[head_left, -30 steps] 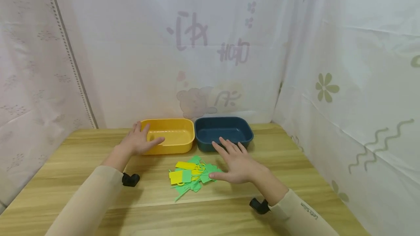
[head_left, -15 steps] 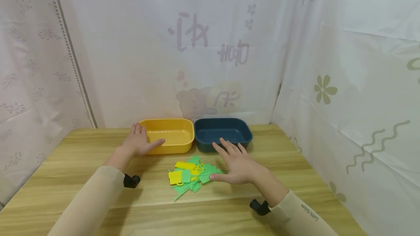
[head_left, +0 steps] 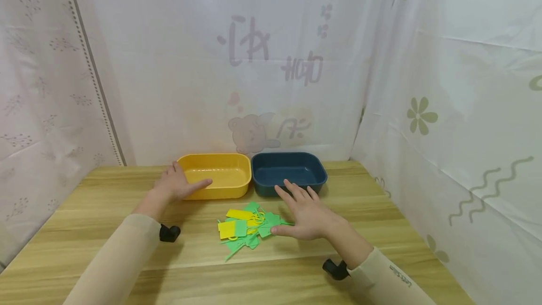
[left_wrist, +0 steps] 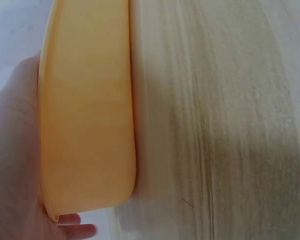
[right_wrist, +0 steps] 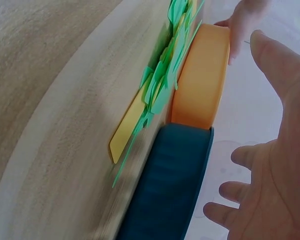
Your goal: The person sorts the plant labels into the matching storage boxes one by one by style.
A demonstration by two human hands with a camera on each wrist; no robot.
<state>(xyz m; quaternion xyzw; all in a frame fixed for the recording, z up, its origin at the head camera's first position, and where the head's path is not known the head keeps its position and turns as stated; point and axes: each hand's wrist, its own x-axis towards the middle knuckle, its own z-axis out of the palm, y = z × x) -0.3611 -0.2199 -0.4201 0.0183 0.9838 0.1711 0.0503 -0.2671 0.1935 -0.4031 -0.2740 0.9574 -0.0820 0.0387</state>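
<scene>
A heap of green and yellow plastic tags (head_left: 245, 227) with thin tails lies mid-table. Behind it, a yellow bin (head_left: 224, 193) and a dark blue bin (head_left: 290, 189) stand side by side. My left hand (head_left: 173, 184) is at the yellow bin's left end, thumb stretched across its front rim. In the left wrist view that hand lies along the rim, some fingertips showing past the bin's corner; whether it touches is unclear. My right hand (head_left: 306, 215) hovers with spread fingers over the table, right of the tags and in front of the blue bin, holding nothing.
The wood-grain table (head_left: 254, 281) carries all of this. A printed white curtain (head_left: 190, 84) hangs behind the bins, with more cloth at both sides. Black wrist mounts (head_left: 169, 233) show beneath both forearms.
My left hand's fingers have shifted slightly left, uncovering more of the yellow bin's left rim. The right hand, the tags and both bins look unmoved.
</scene>
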